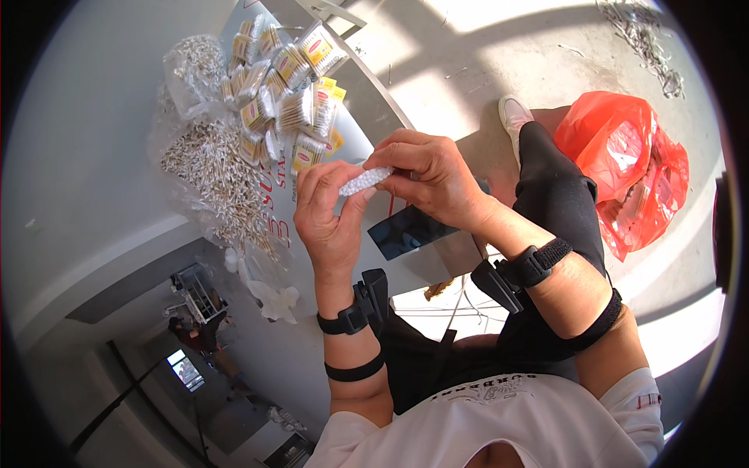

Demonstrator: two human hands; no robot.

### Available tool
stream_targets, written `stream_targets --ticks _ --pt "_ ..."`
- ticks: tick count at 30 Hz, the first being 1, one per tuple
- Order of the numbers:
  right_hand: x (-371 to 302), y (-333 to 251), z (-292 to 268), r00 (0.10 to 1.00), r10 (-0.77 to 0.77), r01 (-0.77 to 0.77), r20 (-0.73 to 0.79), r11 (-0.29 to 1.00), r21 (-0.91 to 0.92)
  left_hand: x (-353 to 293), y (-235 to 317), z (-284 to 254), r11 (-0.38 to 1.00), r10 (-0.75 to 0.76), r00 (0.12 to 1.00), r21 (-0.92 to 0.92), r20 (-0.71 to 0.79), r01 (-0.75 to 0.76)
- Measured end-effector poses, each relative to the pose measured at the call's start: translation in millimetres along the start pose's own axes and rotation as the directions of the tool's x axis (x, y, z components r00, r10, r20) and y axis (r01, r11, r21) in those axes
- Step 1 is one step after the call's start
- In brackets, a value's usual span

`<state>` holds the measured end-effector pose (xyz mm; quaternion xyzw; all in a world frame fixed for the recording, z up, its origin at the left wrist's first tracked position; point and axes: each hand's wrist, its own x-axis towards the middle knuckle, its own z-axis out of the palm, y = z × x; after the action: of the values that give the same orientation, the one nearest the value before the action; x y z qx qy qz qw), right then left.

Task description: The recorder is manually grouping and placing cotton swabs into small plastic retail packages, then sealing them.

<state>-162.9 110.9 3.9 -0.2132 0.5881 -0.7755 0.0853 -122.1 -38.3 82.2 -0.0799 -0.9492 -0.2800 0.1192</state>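
A bundle of cotton swabs is held up above the table, its white tips packed together and facing me. My left hand pinches one end of the bundle between thumb and fingers. At the other end, the thumb and fingers of my right hand grip it. Just beyond my hands lies a heap of filled swab packets, clear with yellow-and-red labels. Left of the packets, a large pile of loose cotton swabs spreads over clear plastic.
A clear bag of swabs sits at the far left. Near my wrists a dark flat phone-like object rests on the table. To the right, a red plastic bag stands on the floor by my leg. Scraps litter the floor at far right.
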Motion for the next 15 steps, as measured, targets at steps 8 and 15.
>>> stream_targets --ticks 8,15 --pt "0.4 -0.3 0.2 0.998 0.056 -0.056 -0.008 0.998 0.034 -5.8 -2.2 3.4 0.978 -0.129 0.991 -0.167 -0.028 0.122" --pt "0.8 -0.8 -0.1 0.998 0.059 -0.058 -0.02 0.997 0.053 -5.3 -5.3 4.1 0.974 -0.099 0.995 -0.206 -0.022 0.092"
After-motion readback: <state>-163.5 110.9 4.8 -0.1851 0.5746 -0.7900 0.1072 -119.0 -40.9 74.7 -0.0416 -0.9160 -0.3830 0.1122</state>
